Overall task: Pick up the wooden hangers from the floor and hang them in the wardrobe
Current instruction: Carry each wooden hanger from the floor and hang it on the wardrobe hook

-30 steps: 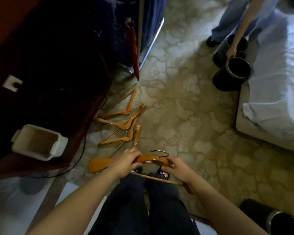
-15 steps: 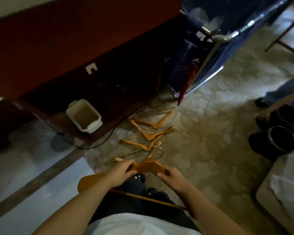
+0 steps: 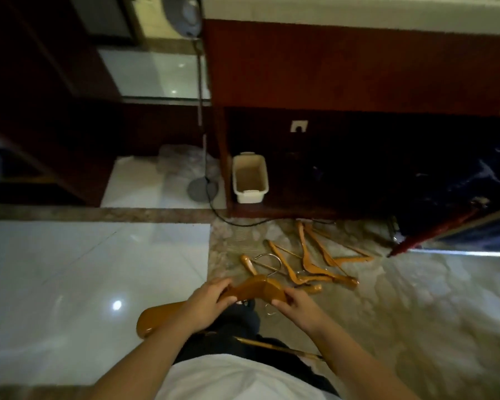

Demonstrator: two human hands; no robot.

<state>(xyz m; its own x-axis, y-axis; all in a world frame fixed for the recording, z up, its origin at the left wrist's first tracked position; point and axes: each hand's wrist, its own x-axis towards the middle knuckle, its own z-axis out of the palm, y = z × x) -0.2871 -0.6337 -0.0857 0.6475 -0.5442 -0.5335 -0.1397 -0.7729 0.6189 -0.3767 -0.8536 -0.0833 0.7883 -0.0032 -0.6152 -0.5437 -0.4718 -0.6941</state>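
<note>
Both hands are on one wooden hanger (image 3: 254, 290), held up in front of the body above the dark trousers. The left hand (image 3: 207, 306) is wrapped around the hanger's left shoulder, fingers curled over the top edge, and the broad rounded end of that arm sticks out below and to the left of the wrist, over the white tile. The right hand (image 3: 296, 306) pinches the other side just right of the hanger's peak, thumb on the near face and fingers closed over the top. So both grips are closed on the same hanger, one on each side of its middle, and its metal hook (image 3: 267, 262) curves up and away from the hands. The thin crossbar (image 3: 274, 346) shows lower down, running across the legs. The rest of the hangers (image 3: 309, 261) lie in a loose, overlapping pile on the patterned floor (image 3: 416, 313) just beyond the hands, slightly to the right, clear of both grips. Further back, a cream plastic bin (image 3: 250, 179) sits on the bottom ledge of the dark red wooden unit (image 3: 329, 67); it looks empty inside as far as I can tell. A standing fan (image 3: 201, 186) has its round base on the tile right beside the bin, with a black cable trailing off along the floor.
</note>
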